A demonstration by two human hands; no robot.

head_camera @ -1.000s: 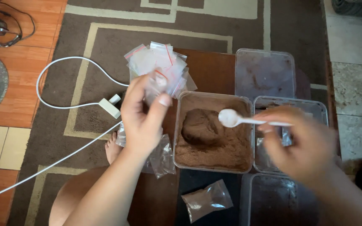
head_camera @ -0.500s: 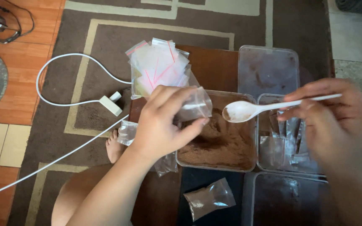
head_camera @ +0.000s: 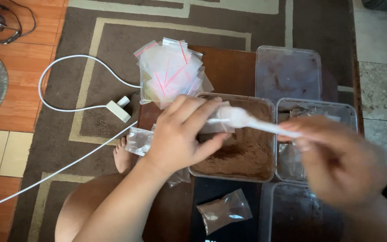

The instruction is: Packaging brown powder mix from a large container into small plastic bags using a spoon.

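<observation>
While the left hand (head_camera: 180,134) pinches a small clear bag (head_camera: 216,123) over the tub of brown powder (head_camera: 242,152), the blurry right hand (head_camera: 337,161) grips a white spoon (head_camera: 247,122), its bowl right at the bag's mouth. A filled bag (head_camera: 222,210) lies nearby.

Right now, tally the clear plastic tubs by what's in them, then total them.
Tub of brown powder: 1
Tub holding small bags: 1
Tubs showing only brown residue, far and near: 2
Total: 4 tubs
</observation>
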